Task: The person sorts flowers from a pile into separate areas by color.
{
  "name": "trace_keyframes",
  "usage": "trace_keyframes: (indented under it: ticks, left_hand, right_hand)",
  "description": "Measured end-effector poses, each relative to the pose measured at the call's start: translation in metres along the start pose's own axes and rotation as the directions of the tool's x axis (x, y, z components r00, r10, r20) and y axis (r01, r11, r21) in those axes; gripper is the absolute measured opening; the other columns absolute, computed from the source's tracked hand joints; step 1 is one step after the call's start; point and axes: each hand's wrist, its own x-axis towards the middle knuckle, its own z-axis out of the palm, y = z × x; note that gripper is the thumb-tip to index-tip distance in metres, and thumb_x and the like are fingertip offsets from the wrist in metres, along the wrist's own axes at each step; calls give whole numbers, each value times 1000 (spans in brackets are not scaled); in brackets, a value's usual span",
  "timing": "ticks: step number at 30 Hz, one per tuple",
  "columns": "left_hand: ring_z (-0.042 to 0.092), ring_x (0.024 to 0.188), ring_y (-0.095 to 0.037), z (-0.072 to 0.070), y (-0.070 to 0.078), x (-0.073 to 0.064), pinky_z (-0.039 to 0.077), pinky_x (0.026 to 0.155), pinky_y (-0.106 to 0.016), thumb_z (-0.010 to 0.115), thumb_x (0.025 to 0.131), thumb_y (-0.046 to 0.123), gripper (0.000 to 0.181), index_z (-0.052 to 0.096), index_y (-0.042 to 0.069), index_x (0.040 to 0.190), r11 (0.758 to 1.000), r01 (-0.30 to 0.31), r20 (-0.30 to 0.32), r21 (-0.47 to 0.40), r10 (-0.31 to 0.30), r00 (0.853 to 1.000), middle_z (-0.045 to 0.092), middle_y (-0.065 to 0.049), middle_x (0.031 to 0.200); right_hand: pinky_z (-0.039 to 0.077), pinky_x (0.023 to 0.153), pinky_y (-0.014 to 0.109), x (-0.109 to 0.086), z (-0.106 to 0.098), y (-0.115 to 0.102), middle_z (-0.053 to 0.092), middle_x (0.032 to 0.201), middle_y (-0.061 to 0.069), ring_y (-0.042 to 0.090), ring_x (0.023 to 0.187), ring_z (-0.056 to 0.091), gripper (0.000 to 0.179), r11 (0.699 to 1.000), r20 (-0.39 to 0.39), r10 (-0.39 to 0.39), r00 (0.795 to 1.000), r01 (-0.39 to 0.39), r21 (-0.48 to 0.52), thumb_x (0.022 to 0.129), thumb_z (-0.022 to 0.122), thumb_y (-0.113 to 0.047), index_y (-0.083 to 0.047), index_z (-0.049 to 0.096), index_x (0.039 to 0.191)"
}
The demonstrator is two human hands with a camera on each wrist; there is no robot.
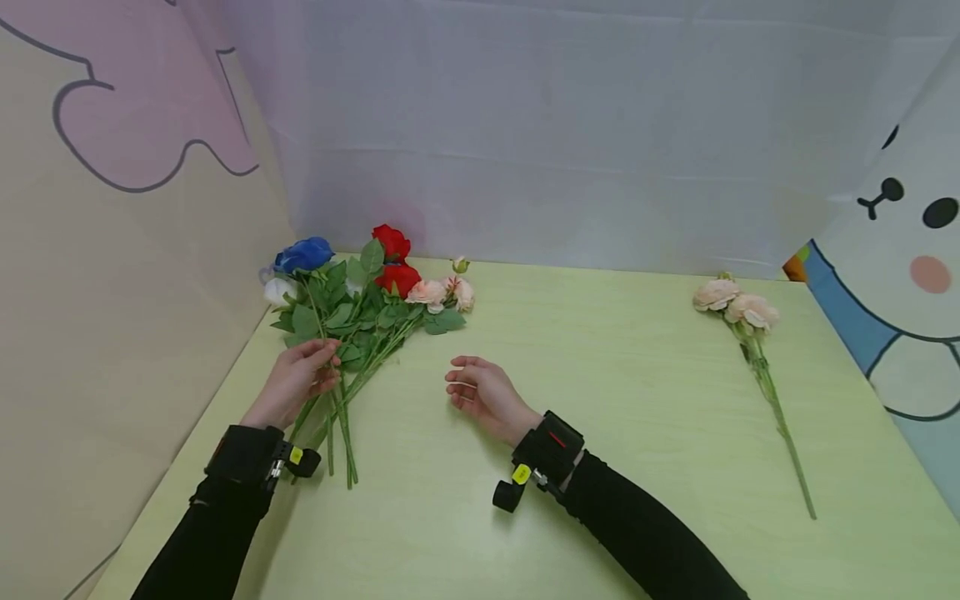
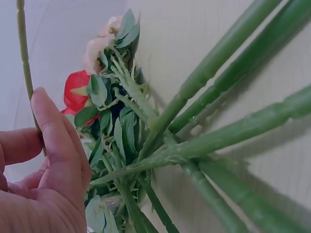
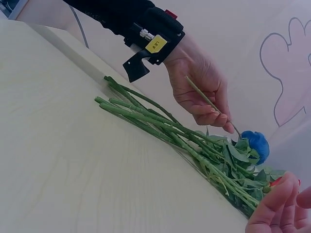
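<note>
The left hand [image 1: 292,383] pinches a thin stem [image 2: 24,58] above the flower bundle [image 1: 337,318], near the table's [image 1: 600,392] left edge. Right of this bundle, the right hand [image 1: 489,398] has loosely curled fingers; far right lies a pink spray [image 1: 752,312].

A pale yellow-green surface [image 1: 622,500] is bearing a heap of long-stemmed flowers [image 1: 375,321]; red roses [image 1: 399,279] and pale pink blooms [image 1: 429,293] are lying at the heap's far end. Well apart, right of the heap, a two-bloomed pink spray [image 1: 760,367] is lying.
</note>
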Motion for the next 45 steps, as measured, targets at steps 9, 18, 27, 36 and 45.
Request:
trace_keyframes:
  ticks: [9,18,27,36,45]
  left_hand:
    - [56,83,-9,-1,-24,13,52,72,-20,56,91,47,64,40,9,140,999,-38,-59,-34,36,998,53,-9,108]
    - [57,78,-19,10,-2,5,54,69,-33,49,98,39,53,43,1,134,984,-161,-67,73,165,984,56,-21,104]
    - [57,81,-20,35,26,-3,54,72,-38,49,99,36,42,49,8,130,974,-192,4,118,193,981,55,-25,105]
    - [57,81,-22,75,51,1,55,68,-30,48,100,27,35,52,3,125,975,-149,70,165,139,988,56,-16,97]
    - [56,87,-41,118,51,8,56,66,-30,51,99,26,29,56,5,119,980,-189,188,65,174,967,53,-30,100]
  right_hand:
    - [48,63,21,0,-3,1,55,86,5,13,70,54,30,1000,-5,2,1000,-2,5,94,45,-1,3,45,123]
    - [47,64,21,-2,-6,-1,55,86,4,12,70,54,31,1000,-5,14,1000,-14,7,93,46,-1,3,44,123]
    - [46,65,21,-6,-16,-10,54,86,4,12,70,54,25,1000,-26,7,1000,-6,30,93,47,-2,-1,46,117]
    - [47,65,21,-8,-38,-26,55,88,4,13,71,55,29,1000,-56,-12,998,13,22,95,45,-4,1,42,124]
    - [48,66,20,-11,-58,-44,54,91,4,13,74,56,35,999,-59,-38,998,38,-7,97,44,-5,3,37,130]
